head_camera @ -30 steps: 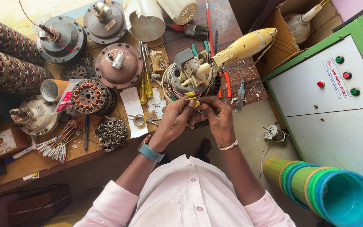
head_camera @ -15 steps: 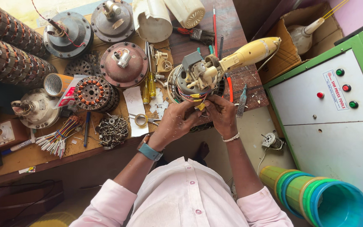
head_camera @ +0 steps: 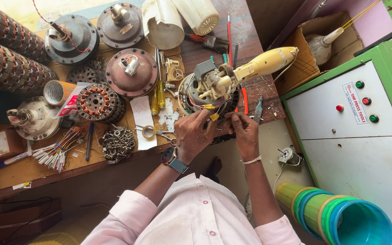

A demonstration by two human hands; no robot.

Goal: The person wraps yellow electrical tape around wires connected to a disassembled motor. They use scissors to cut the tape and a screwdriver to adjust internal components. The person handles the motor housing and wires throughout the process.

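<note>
The fan motor (head_camera: 209,88) sits at the near edge of the bench (head_camera: 28,165), its cream neck pointing away to the right. Both hands meet just below it — the left hand (head_camera: 192,136) pinches its coloured wires (head_camera: 207,107), the right hand (head_camera: 243,132) is clenched on a small part, too small to tell. Scissors (head_camera: 153,132) lie just left of the motor.

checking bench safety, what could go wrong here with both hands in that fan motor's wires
1. The fan motor sits at the bench edge and might tip off.
2. Both the left hand and right hand pinch thin wires, which could snap.
3. The loose scissors beside the left hand could be knocked off.
</note>
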